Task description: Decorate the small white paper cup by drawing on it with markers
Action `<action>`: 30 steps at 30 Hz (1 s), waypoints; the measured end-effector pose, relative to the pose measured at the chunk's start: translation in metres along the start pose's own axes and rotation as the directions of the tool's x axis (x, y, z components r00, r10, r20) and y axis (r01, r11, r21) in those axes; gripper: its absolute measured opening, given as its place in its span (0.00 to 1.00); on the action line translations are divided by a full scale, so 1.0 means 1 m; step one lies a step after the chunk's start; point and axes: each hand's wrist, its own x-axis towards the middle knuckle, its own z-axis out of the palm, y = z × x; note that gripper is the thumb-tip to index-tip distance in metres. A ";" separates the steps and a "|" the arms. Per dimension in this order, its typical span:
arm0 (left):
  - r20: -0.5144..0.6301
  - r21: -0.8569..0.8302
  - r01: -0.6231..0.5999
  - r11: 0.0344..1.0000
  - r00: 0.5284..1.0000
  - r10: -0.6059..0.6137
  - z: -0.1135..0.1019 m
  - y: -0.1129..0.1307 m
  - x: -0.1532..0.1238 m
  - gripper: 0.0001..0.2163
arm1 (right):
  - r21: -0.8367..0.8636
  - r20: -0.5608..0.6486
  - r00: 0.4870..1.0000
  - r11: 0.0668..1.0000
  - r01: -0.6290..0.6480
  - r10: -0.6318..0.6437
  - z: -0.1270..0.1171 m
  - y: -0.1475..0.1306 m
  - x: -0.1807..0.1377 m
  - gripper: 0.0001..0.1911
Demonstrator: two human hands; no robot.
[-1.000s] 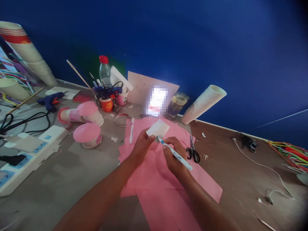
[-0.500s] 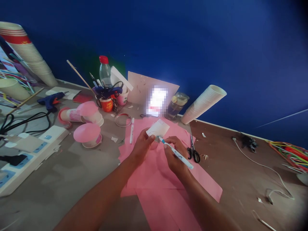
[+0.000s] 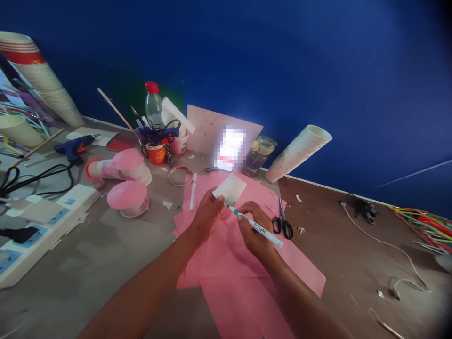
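Observation:
My left hand point(image 3: 206, 214) grips a small white piece of card point(image 3: 231, 187) by its near left edge, above the pink paper sheets point(image 3: 226, 259). Faint marks show on the card. A light blue and white acrylic marker point(image 3: 260, 230) is pinched in my right hand point(image 3: 256, 230). Its tip points at the card's lower edge, close to my left thumb; whether it touches I cannot tell. A white marker cap or pen point(image 3: 193, 192) lies left of my hands, and black-handled scissors point(image 3: 282, 226) lie to the right.
A lit phone point(image 3: 231, 148) leans at the back beside a glass jar point(image 3: 260, 153) and stacked paper cups point(image 3: 298, 153). Pink-topped cup pieces point(image 3: 127, 195), a glue gun point(image 3: 76, 146) and a power strip point(image 3: 45, 230) occupy the left. A white cable point(image 3: 381, 240) lies right.
The marker and my right hand have shifted slightly left, the tip now nearer my left thumb. The card has tilted a little and moved slightly left.

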 end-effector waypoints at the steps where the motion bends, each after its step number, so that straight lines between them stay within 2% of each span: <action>1: 0.000 -0.004 0.005 1.000 1.000 -0.005 0.000 0.000 0.000 0.22 | 0.004 -0.016 1.000 1.000 0.002 -0.002 0.000 0.000 0.000 0.05; 4: -0.015 -0.012 0.023 1.000 1.000 -0.024 -0.001 0.000 0.001 0.22 | 0.008 -0.067 0.998 1.000 0.010 -0.009 0.001 0.001 0.000 0.05; 9: -0.001 -0.008 0.017 1.000 1.000 -0.017 0.001 0.002 0.000 0.20 | 0.001 0.000 1.000 1.000 0.012 -0.012 0.000 0.001 0.000 0.05; 14: 0.006 -0.018 0.012 1.000 1.000 -0.012 0.001 0.002 0.000 0.19 | -0.019 -0.052 0.998 1.000 0.021 -0.022 -0.001 0.001 0.001 0.05; 18: -0.004 -0.027 0.010 1.000 1.000 -0.010 0.001 0.002 0.000 0.18 | -0.028 -0.005 1.000 0.999 0.025 -0.025 -0.001 0.002 0.001 0.06; 22: -0.019 -0.031 0.031 0.999 0.999 -0.031 0.002 0.004 0.000 0.17 | -0.011 -0.043 0.998 0.999 0.042 -0.043 -0.001 0.003 0.001 0.06; 27: -0.007 -0.028 0.022 0.999 1.000 -0.022 0.003 0.004 0.000 0.12 | -0.034 0.016 1.000 0.999 0.021 -0.020 -0.002 0.003 0.001 0.05; 30: -0.015 -0.028 0.034 0.999 0.999 -0.034 0.003 0.004 0.000 0.13 | -0.047 -0.006 0.999 0.998 0.035 -0.036 -0.003 0.002 0.002 0.05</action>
